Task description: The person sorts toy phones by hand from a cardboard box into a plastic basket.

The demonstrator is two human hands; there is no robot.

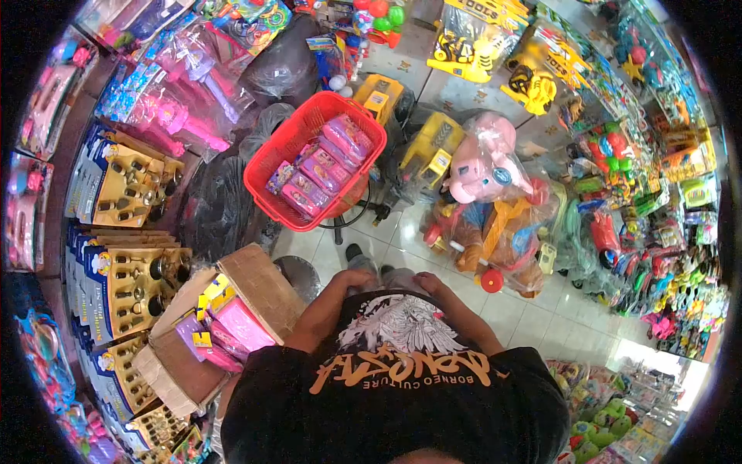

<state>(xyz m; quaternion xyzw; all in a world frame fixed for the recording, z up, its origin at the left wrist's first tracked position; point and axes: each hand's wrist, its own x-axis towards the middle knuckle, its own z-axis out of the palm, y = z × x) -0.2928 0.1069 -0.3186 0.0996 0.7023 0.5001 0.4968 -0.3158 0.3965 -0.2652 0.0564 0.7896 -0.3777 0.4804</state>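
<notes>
My left hand [354, 280] rests against the grey trousers [396, 277] at my left thigh. On the other side, my right hand [427, 284] lies by my right thigh. Both hands are small in view and their fingers are partly hidden, so I cannot make out how far they are curled. Nothing shows in either one. Ahead stands a red plastic basket [267, 205] with several pink and purple packaged toys [325, 168] inside. To my left an open cardboard box [259, 282] holds pink and purple packages with yellow labels [243, 319].
Boxed kitchen play sets [135, 290] line the left side. Pink bagged toys [193, 85] lie beyond them. Yellow toy trucks [433, 147] and a wrapped pink ride-on animal [487, 166] stand ahead right. Hanging toys [618, 162] crowd the right wall. Pale tiles [533, 321] cover the floor.
</notes>
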